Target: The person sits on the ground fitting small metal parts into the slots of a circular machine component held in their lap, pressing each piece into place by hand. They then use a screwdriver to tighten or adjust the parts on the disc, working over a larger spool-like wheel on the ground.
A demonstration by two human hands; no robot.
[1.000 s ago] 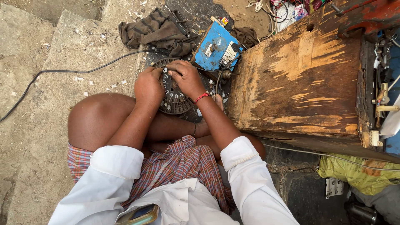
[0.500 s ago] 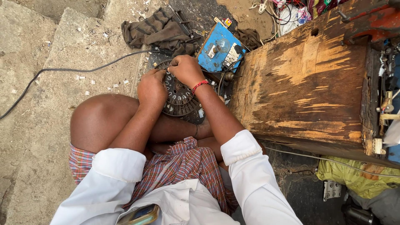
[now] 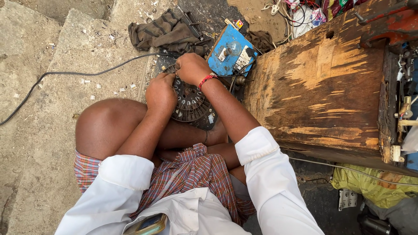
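Observation:
A round, dark, ribbed metal motor part (image 3: 190, 102) lies on the ground between my knees. My left hand (image 3: 161, 90) is closed on its left rim. My right hand (image 3: 191, 68), with a red thread band at the wrist, is closed over its top edge. What the fingers grip underneath is hidden. A blue electrical board (image 3: 232, 53) with switches and sockets lies just beyond the part, to the right of my right hand.
A worn wooden box (image 3: 322, 87) stands close on the right. A dark cloth (image 3: 167, 32) lies at the back. A black cable (image 3: 74, 74) runs across the stone ground on the left. Tangled wires (image 3: 300, 11) and a yellow cloth (image 3: 374, 187) lie to the right.
Both hands have stayed on the motor part with only small shifts. The view has drifted slightly.

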